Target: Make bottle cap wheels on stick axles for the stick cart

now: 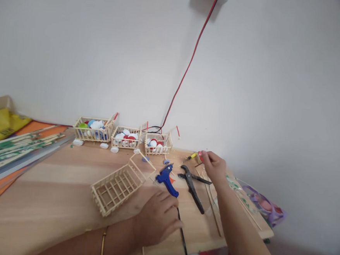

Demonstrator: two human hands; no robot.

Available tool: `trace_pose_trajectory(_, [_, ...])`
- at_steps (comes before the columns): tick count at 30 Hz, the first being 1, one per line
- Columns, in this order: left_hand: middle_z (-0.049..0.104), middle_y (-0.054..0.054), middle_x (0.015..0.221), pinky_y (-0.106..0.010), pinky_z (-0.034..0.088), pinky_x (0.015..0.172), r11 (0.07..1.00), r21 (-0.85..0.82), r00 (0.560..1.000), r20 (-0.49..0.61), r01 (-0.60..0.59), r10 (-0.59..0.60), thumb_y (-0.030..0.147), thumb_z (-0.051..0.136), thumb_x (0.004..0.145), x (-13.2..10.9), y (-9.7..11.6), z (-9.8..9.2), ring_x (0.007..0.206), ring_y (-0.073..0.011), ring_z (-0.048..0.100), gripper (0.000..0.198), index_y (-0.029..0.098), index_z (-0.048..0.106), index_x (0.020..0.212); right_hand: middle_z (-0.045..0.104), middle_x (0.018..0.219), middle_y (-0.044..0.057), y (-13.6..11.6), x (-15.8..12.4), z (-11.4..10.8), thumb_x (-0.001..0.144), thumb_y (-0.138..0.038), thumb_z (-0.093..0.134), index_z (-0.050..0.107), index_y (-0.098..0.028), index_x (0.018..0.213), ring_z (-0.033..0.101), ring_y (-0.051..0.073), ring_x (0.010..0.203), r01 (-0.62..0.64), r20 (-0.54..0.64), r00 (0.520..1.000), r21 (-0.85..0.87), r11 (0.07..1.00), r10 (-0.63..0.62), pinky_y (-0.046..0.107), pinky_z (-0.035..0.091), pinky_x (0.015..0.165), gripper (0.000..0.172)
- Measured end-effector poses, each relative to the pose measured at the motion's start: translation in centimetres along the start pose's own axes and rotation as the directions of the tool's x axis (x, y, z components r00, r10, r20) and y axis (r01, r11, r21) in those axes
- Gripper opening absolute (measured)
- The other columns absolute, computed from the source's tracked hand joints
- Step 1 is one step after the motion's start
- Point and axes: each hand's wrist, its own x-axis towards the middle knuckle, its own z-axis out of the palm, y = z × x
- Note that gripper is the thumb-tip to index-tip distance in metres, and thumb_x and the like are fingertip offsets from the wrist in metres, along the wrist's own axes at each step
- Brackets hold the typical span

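My left hand (159,218) hovers low over the table just below a blue glue gun (166,178), fingers apart and holding nothing. Between the closed fingers of my right hand (215,167) is a small red piece (200,156), partly hidden, its kind unclear. Beside that hand lies a yellow-handled cutter (191,156). Black pliers (191,185) rest with their handles apart, between the glue gun and my right forearm. A cart frame made of thin sticks (116,189), with a looped handle, sits left of the glue gun.
Along the wall stand stick carts filled with bottle caps: a left one (94,132), a middle one (125,139) and a right one (158,144). Stick bundles (20,148) lie at left. A red-black cable (188,66) hangs down the wall. A purple-strapped item (265,204) is beyond the right edge.
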Motion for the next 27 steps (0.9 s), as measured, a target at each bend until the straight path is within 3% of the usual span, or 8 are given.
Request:
trace_pose_trajectory(4, [0.064, -0.005, 0.095, -0.035, 0.042, 0.074, 0.982, 0.008, 0.982, 0.037, -0.186, 0.186, 0.031, 0.049, 0.09, 0.2, 2.7, -2.2, 0.084, -0.0177, 0.053, 0.019, 0.018, 0.057, 0.078, 0.065, 0.069, 0.0, -4.7, -1.2, 1.7, 0.083, -0.045, 0.056, 0.067, -0.017, 0.085, 0.057, 0.012, 0.06, 0.15, 0.246, 0.947, 0.224, 0.963, -0.205, 0.02, 0.043, 0.057, 0.03])
trace_pose_trajectory(8, [0.064, -0.004, 0.094, -0.037, 0.043, 0.087, 0.987, 0.059, 0.987, -0.056, -0.146, 0.15, 0.024, 0.051, 0.088, -0.9, 3.8, -5.0, 0.091, -0.0173, 0.054, 0.007, 0.022, 0.058, 0.086, 0.065, 0.074, 0.002, -8.0, -2.8, 3.7, 0.081, -0.039, 0.061, 0.063, -0.015, 0.1, 0.058, 0.012, 0.064, 0.03, 0.502, 0.782, 0.561, 0.827, -0.369, 0.022, 0.045, 0.06, 0.031])
trace_pose_trajectory(9, [0.063, -0.005, 0.099, -0.04, 0.042, 0.091, 0.99, 0.103, 0.984, -0.137, -0.099, 0.112, 0.023, 0.054, 0.087, -1.6, 3.7, -5.9, 0.096, -0.0185, 0.054, 0.006, 0.023, 0.056, 0.092, 0.066, 0.077, 0.002, -8.5, -3.1, 4.1, 0.081, -0.038, 0.062, 0.063, -0.016, 0.101, 0.059, 0.012, 0.068, -0.001, 0.514, 0.771, 0.591, 0.807, -0.375, 0.022, 0.046, 0.061, 0.03])
trace_pose_trajectory(12, [0.052, -0.01, 0.115, -0.046, 0.04, 0.097, 0.959, 0.239, 0.945, -0.319, 0.151, -0.07, 0.029, 0.065, 0.08, -4.6, 2.3, -8.2, 0.112, -0.0258, 0.046, 0.036, 0.023, 0.048, 0.112, 0.066, 0.091, 0.004, -9.5, -4.2, 5.5, 0.076, -0.033, 0.067, 0.061, -0.018, 0.103, 0.061, 0.013, 0.076, -0.044, 0.546, 0.732, 0.635, 0.771, -0.407, 0.024, 0.049, 0.068, 0.032])
trace_pose_trajectory(14, [0.043, -0.012, 0.124, -0.048, 0.042, 0.095, 0.889, 0.256, 0.863, -0.444, 0.379, -0.239, 0.035, 0.067, 0.077, -6.9, 1.0, -9.4, 0.115, -0.0294, 0.044, 0.049, 0.024, 0.043, 0.119, 0.064, 0.096, 0.004, -9.8, -4.7, 6.3, 0.073, -0.028, 0.07, 0.06, -0.018, 0.104, 0.061, 0.013, 0.08, -0.07, 0.567, 0.704, 0.654, 0.753, -0.427, 0.026, 0.05, 0.071, 0.033])
trace_pose_trajectory(17, [0.041, -0.014, 0.123, -0.054, 0.042, 0.095, 0.775, 0.257, 0.765, -0.502, 0.577, -0.403, 0.048, 0.07, 0.069, -9.7, -1.0, -10.2, 0.117, -0.0347, 0.041, 0.072, 0.021, 0.037, 0.127, 0.062, 0.1, 0.004, -10.0, -5.3, 7.2, 0.071, -0.022, 0.07, 0.056, -0.02, 0.112, 0.062, 0.014, 0.086, -0.119, 0.587, 0.682, 0.678, 0.725, -0.436, 0.027, 0.051, 0.073, 0.043])
trace_pose_trajectory(21, [0.037, -0.016, 0.13, -0.056, 0.042, 0.097, 0.733, 0.191, 0.736, -0.391, 0.653, -0.553, 0.043, 0.075, 0.062, -11.5, -2.8, -9.8, 0.121, -0.0357, 0.039, 0.095, 0.018, 0.024, 0.138, 0.057, 0.115, 0.006, -10.4, -5.2, 7.5, 0.067, -0.023, 0.074, 0.05, -0.023, 0.122, 0.06, 0.016, 0.097, -0.186, 0.606, 0.662, 0.704, 0.686, -0.442, 0.028, 0.051, 0.078, 0.06])
trace_pose_trajectory(27, [0.036, -0.014, 0.135, -0.055, 0.038, 0.102, 0.756, 0.094, 0.754, -0.221, 0.647, -0.618, 0.022, 0.068, 0.069, -10.8, -3.9, -10.0, 0.127, -0.0331, 0.038, 0.087, 0.022, 0.018, 0.14, 0.056, 0.119, 0.007, -11.1, -5.3, 7.7, 0.065, -0.025, 0.077, 0.043, -0.024, 0.13, 0.061, 0.017, 0.099, -0.365, 0.676, 0.569, 0.718, 0.593, -0.468, 0.031, 0.051, 0.084, 0.073])
